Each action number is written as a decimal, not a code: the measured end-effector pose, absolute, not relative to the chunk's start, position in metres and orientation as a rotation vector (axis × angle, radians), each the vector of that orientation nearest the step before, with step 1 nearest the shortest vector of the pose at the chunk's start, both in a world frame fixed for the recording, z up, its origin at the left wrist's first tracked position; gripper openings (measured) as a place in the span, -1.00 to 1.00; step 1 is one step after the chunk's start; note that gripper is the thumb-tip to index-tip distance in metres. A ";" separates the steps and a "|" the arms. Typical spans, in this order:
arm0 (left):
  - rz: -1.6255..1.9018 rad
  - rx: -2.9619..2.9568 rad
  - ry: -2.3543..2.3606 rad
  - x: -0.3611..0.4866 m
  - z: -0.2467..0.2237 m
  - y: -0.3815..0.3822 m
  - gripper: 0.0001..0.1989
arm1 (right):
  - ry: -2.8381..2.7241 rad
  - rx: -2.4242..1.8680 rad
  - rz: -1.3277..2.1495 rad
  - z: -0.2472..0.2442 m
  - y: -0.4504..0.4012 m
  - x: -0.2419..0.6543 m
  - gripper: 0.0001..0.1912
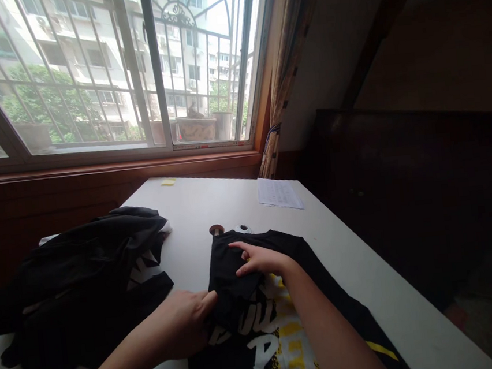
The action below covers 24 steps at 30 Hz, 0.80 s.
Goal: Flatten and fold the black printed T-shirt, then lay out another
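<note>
A black T-shirt (237,359) with white lettering and yellow patches lies spread on the white table in front of me. Part of its cloth is folded over the print from the left side. My left hand (188,320) is closed on the left edge of this folded part, its fingertips hidden by the cloth. Over the upper middle of the shirt is my right hand (255,259), index finger stretched out and thumb apart, with nothing visible in it. Its fingers are at the fabric; whether they press on it I cannot tell.
A heap of black clothes (93,269) covers the table's left side. Beyond the shirt are a brown round piece (216,229) and a white roll (243,229). Printed paper (279,193) lies near the far right corner of the white table (204,200), below a barred window (100,71).
</note>
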State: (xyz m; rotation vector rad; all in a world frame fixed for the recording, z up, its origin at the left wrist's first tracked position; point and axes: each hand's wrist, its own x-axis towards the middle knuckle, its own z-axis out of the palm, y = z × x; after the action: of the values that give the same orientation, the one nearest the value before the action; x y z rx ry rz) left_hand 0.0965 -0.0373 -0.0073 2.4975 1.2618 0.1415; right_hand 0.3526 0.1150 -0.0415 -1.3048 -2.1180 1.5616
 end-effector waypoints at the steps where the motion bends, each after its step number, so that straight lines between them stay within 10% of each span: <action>1: 0.135 2.517 1.277 0.097 -0.007 -0.037 -0.78 | -2.115 -1.292 1.576 -0.042 0.115 0.353 0.00; 24: 0.657 2.480 1.462 0.064 -0.063 -0.062 -0.76 | -2.625 -1.034 1.020 -0.010 0.074 0.311 -0.68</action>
State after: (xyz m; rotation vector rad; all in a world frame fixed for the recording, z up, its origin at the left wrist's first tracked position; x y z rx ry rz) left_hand 0.0643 -0.0617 -0.0632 2.4798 1.4616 0.6571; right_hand 0.3109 0.0744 -0.0097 -1.0343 -2.6247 1.0199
